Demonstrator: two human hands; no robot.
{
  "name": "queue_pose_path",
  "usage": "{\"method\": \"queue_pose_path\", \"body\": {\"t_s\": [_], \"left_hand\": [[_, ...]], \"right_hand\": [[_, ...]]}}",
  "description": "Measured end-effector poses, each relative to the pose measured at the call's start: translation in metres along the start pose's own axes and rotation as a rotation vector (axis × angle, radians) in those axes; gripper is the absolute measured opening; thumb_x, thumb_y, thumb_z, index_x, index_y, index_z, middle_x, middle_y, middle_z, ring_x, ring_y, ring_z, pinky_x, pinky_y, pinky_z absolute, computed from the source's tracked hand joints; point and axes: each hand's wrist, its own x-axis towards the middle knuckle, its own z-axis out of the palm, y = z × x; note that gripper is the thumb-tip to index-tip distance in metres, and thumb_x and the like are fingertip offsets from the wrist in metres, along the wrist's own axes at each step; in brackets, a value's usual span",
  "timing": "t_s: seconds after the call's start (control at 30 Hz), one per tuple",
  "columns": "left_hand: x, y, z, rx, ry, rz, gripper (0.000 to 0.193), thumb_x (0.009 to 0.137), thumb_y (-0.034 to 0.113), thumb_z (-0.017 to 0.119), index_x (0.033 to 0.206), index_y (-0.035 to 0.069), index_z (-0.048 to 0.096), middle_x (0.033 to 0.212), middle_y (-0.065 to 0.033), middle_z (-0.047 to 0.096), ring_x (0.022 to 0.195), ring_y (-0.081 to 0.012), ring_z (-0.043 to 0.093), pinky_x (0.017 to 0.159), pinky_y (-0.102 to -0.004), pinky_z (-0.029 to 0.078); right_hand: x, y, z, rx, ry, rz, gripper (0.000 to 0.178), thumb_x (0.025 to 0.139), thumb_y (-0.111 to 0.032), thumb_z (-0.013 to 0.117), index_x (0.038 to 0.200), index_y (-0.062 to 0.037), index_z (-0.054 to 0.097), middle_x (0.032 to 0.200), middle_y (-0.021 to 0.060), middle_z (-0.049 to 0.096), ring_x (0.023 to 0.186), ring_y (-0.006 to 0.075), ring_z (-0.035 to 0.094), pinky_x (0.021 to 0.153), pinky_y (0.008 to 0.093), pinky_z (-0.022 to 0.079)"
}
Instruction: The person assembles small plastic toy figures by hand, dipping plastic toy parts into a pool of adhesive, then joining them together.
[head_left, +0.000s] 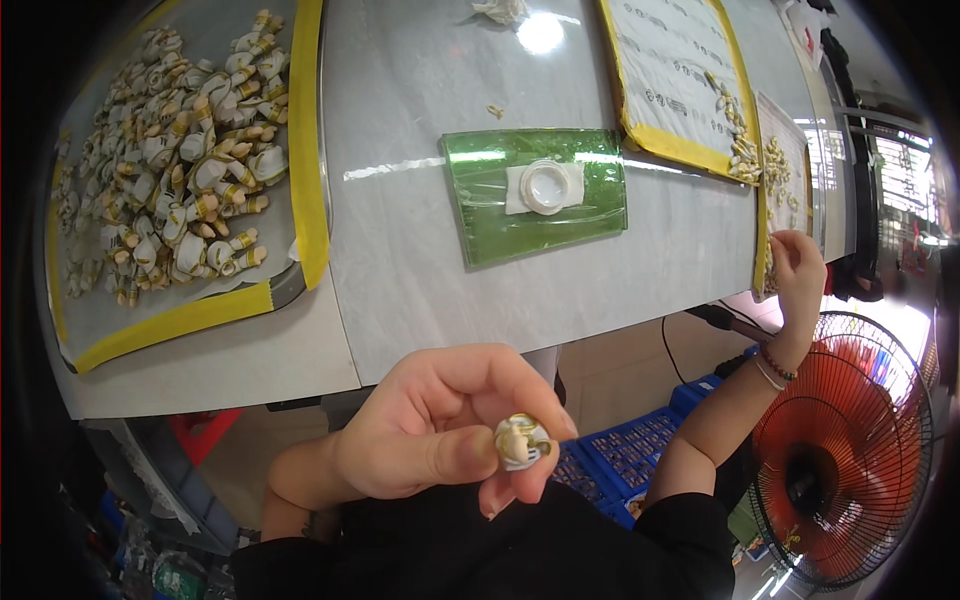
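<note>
My left hand (430, 420) is raised in front of my chest. Its thumb and fingers pinch a small white figurine part (522, 443) with gold trim and a skin-coloured bit. My right hand (800, 270) is stretched out to the far right, at the near end of a narrow tray (797, 150) of small pale pieces. Its thumb and fingertips are pressed together there; whatever is between them is too small or hidden to make out. Several similar white, gold-trimmed figurine parts (200, 170) lie heaped in a large yellow-taped tray (312, 150) on the left.
On the grey table (400, 290) lies a green mat (490, 235) with a round white dish (546, 187) on a folded cloth. A yellow-edged paper-lined tray (675, 70) holds small pieces. A red-bladed fan (840, 450) stands right of my arm, blue crates (635, 450) below.
</note>
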Motion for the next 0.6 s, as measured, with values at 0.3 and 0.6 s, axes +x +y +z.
{"method": "queue_pose_path", "body": {"t_s": [0.3,0.6], "left_hand": [[-0.004,-0.002,-0.014,0.109,-0.136,0.021,0.041,0.089,0.025,0.060,0.112,-0.007,0.049,0.087,-0.0155,0.062,0.069,-0.0105,0.057,0.062,-0.0203,0.047],[-0.013,0.002,-0.018,0.105,-0.129,0.070,0.039,0.087,0.022,0.062,0.111,-0.005,0.048,0.088,-0.0160,0.062,0.069,-0.0114,0.057,0.063,-0.0215,0.047]], "right_hand": [[-0.011,-0.108,-0.007,0.705,0.179,-0.247,0.017,0.092,-0.001,0.045,0.102,0.0018,0.058,0.085,0.0058,0.062,0.075,0.0103,0.056,0.062,0.0206,0.043],[-0.015,-0.203,0.013,0.788,-0.101,-0.480,0.013,0.077,0.007,0.059,0.088,0.0013,0.060,0.073,0.0040,0.060,0.058,0.0075,0.054,0.051,0.0194,0.040]]}}
